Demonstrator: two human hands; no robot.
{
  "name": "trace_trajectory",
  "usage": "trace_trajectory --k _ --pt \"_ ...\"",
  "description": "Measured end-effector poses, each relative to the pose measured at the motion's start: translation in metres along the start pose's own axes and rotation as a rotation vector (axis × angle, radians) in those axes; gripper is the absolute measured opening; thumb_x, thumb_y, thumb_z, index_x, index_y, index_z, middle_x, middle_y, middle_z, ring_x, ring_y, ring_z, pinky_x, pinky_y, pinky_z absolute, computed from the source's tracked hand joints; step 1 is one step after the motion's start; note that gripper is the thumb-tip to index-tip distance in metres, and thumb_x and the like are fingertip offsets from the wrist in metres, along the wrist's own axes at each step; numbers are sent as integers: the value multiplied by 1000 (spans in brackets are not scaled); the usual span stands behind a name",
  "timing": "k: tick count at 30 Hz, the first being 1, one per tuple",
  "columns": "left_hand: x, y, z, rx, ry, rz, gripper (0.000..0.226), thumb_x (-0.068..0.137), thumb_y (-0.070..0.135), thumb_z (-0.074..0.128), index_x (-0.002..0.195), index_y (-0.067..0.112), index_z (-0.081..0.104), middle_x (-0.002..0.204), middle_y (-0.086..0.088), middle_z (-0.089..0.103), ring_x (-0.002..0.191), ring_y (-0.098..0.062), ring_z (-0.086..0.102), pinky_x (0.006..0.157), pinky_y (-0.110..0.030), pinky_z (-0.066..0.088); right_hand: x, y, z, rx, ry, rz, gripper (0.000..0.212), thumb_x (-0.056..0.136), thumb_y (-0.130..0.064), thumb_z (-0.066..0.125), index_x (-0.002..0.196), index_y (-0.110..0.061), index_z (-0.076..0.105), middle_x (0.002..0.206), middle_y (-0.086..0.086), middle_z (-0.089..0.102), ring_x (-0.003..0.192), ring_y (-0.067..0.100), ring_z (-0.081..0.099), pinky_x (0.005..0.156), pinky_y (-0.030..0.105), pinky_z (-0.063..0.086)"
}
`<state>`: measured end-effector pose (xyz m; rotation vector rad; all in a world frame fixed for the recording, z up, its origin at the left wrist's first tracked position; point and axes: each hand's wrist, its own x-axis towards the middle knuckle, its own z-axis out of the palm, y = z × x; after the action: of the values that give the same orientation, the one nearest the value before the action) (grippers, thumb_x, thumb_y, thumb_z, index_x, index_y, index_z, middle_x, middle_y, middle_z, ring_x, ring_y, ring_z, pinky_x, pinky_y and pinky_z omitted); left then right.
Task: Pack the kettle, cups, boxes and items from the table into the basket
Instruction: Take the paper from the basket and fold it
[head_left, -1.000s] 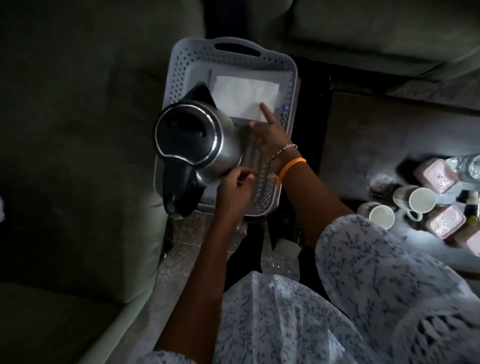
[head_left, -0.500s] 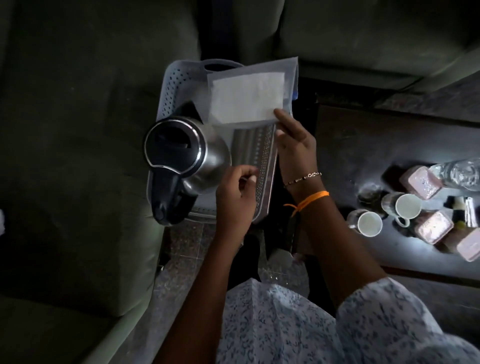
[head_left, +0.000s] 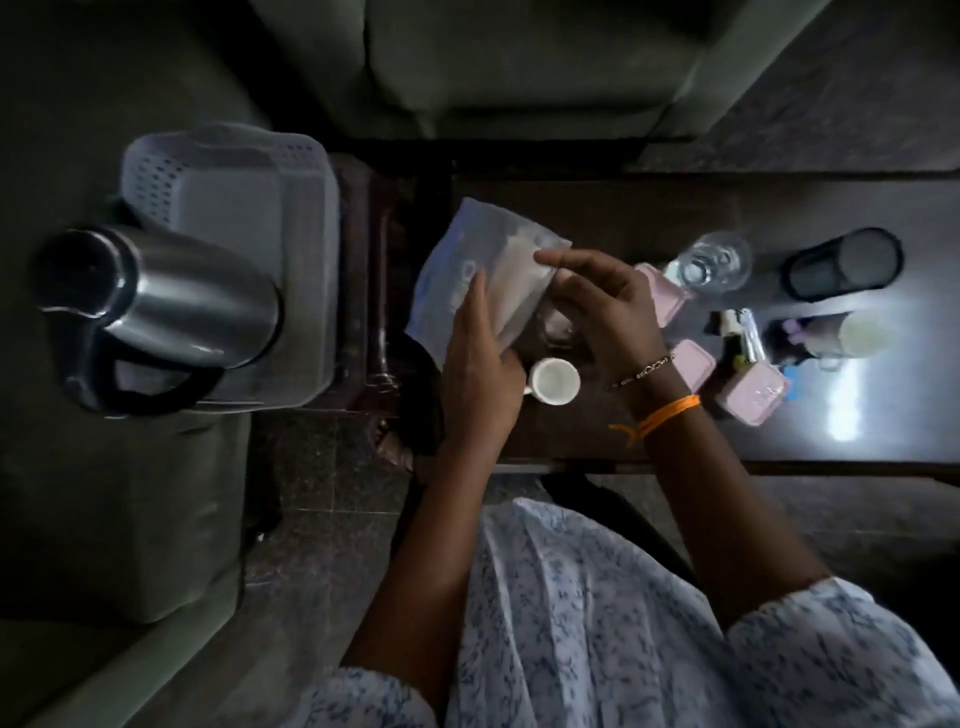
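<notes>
**Pouch held over a crowded desk, kettle perched in the basket**

A person holds a translucent plastic pouch (head_left: 480, 270) in both hands above the near-left part of the dark desk (head_left: 597, 213). The left hand (head_left: 480, 358) grips the pouch's lower edge, fingers laid flat along its face; the right hand (head_left: 602, 306) has loosely bent fingers over its right side, and whether they pinch it or only rest on it is hard to tell. The steel electric kettle (head_left: 171, 306) already stands in the pale perforated basket (head_left: 234, 176), which sits on the sofa (head_left: 93, 493) to the left, well apart from the desk.

A white cup (head_left: 553, 382) stands just beside the left hand and under the right wrist; a careless sweep with the pouch could likely knock it over. A clear glass (head_left: 714, 262), pink lidded boxes (head_left: 753, 395), a black cylindrical container (head_left: 841, 265) and small, indistinct items crowd the desk beyond the right hand, so a blind reach risks toppling the glass. The kettle is tall and takes up the basket's near end on a soft seat; loading more beside it could tip it. The limp pouch could slip from a light hold.
</notes>
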<state>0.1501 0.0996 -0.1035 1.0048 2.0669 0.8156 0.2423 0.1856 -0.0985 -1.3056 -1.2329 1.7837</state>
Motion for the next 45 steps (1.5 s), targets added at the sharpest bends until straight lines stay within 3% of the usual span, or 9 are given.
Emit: trace_trajectory --k 5,9,15,19,25,30,36,41,45 --pt "-16 33 53 -240 73 -209 41 90 7 46 130 13 47 127 -10 58 117 -25 54 93 -26 42 -14 14 -82 -27 194 21 29 84 10 49 111 -1 55 101 13 59 98 24 56 86 28 47" --pt "-19 42 63 -625 -9 -389 31 91 13 51 121 13 52 103 1 64 95 -18 62 76 -29 52 -17 36 -136 -155 306 291 37 89 1 49 125 4 44 106 10 50 95 17 49 69 16 40" --pt "-16 33 62 -726 -134 -437 21 91 16 53 110 18 59 97 3 68 83 -8 68 65 -24 56 -35 43 -165 225 193 605 22 93 -22 49 72 -17 55 49 -7 63 41 6 56 42 14 45" --pt "-14 24 60 -569 -78 -499 32 90 13 55 121 7 53 106 -4 64 98 -21 61 82 -34 52 -40 33 -169 348 204 464 12 88 -6 54 79 -13 57 60 -2 68 50 9 61 53 21 53" --pt "-20 14 62 -482 -17 -561 39 91 7 49 130 12 46 117 -4 59 103 -19 58 88 -34 50 -39 17 -168 -22 255 235 18 82 -3 63 74 -17 54 71 2 57 54 4 56 54 20 48" --pt "-27 13 68 -458 12 -572 32 93 8 44 124 12 51 120 -9 61 110 -25 58 96 -44 49 -32 19 -173 -695 351 62 18 74 -17 74 84 -4 67 81 6 55 75 19 52 62 24 38" --pt "-29 12 75 -486 19 -549 28 95 9 40 119 11 54 113 -7 61 101 -21 58 95 -44 48 -37 0 -180 -84 65 237 19 88 2 50 77 -12 49 81 11 64 62 7 69 65 22 58" --pt "-31 12 79 -502 2 -503 29 96 12 37 121 17 51 112 -1 60 103 -18 58 94 -39 48 -50 -10 -192 304 -252 317 16 78 2 49 83 -13 52 118 1 61 116 26 56 88 55 48" --pt "-35 17 80 -547 -16 -444 32 97 11 35 126 17 48 116 -2 59 108 -19 57 94 -36 46 -58 -7 -204 411 -443 285 34 83 -7 43 114 -17 54 143 1 45 133 26 43 92 61 45"
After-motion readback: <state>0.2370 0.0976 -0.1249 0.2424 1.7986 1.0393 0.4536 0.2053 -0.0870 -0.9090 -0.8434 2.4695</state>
